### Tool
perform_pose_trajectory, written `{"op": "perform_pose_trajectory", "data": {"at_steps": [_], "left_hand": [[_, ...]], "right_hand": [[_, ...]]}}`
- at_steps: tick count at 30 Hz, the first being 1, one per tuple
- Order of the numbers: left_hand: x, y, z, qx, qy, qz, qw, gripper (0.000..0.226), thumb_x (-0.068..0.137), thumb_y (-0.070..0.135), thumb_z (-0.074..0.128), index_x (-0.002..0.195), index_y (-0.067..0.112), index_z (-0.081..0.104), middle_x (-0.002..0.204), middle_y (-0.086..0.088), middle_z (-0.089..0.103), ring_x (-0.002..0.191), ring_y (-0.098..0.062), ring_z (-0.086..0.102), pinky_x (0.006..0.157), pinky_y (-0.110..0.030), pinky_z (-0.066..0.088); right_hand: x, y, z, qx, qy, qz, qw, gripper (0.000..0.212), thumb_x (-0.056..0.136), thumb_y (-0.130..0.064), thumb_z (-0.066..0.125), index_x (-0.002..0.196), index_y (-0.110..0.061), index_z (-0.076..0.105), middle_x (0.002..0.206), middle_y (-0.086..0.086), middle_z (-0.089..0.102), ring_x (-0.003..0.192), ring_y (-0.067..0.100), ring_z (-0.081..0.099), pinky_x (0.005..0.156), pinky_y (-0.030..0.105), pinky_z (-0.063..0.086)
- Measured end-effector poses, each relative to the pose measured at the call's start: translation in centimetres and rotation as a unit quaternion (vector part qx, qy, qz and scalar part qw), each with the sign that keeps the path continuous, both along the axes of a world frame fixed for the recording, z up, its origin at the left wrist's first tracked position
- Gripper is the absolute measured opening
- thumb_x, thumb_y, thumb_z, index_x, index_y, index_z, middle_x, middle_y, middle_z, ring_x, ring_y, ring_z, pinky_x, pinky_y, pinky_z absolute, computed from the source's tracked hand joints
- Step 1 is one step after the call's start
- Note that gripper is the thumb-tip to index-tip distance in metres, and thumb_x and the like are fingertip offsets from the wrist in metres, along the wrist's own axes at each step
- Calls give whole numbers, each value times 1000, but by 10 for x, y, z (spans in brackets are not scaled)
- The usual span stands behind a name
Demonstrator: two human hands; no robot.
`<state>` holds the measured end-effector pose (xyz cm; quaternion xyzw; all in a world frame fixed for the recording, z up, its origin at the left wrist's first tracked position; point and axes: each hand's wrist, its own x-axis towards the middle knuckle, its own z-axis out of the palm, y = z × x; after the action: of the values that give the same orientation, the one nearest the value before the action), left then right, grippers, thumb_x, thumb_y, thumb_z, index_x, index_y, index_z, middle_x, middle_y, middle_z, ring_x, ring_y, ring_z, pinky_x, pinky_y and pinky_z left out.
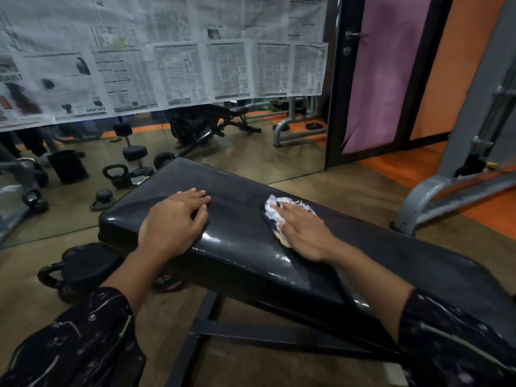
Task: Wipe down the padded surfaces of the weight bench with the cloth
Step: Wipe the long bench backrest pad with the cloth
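A black padded weight bench [243, 247] runs from the middle left to the lower right, its shiny pad showing wet streaks. My left hand [174, 222] lies flat on the pad near its left end, fingers spread, holding nothing. My right hand [303, 233] presses a crumpled white and dark patterned cloth [276, 212] onto the middle of the pad; most of the cloth sticks out beyond my fingertips. Both forearms wear dark patterned sleeves.
A wall mirror [251, 152] partly covered with newspaper stands just behind the bench. Kettlebells [75, 272] and dumbbells [134, 152] lie on the wooden floor to the left. A grey machine frame [435, 196] stands at right. The bench's black steel legs [201, 331] are below.
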<state>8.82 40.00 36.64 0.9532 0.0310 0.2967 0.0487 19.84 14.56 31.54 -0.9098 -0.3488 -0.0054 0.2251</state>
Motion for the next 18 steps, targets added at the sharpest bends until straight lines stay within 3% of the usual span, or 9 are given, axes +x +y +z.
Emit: {"op": "perform_pose_trajectory", "data": {"at_steps": [4, 11, 18], "left_hand": [[1, -1, 0, 4, -4, 4, 1000, 37, 92, 33, 42, 116, 21, 68, 128, 4, 62, 126, -10, 49, 103, -32, 38], [1, -1, -1, 8, -3, 1, 1000, 43, 88, 36, 39, 117, 22, 68, 128, 5, 61, 126, -10, 49, 102, -30, 37], [2, 1, -3, 12, 0, -1, 1000, 39, 91, 34, 42, 117, 21, 67, 128, 4, 61, 126, -10, 49, 103, -31, 37]], "right_hand": [[23, 41, 9, -19, 11, -53, 998, 50, 101, -39, 23, 150, -35, 17, 161, -3, 14, 149, 21, 9, 119, 49, 10], [-29, 6, -1, 16, -11, 61, 998, 57, 94, -46, 18, 150, -40, 13, 161, -9, 10, 149, 11, 2, 120, 41, 5], [36, 21, 3, -17, 7, -72, 997, 51, 100, -37, 22, 151, -30, 20, 160, 1, 20, 147, 21, 17, 118, 47, 15]]}}
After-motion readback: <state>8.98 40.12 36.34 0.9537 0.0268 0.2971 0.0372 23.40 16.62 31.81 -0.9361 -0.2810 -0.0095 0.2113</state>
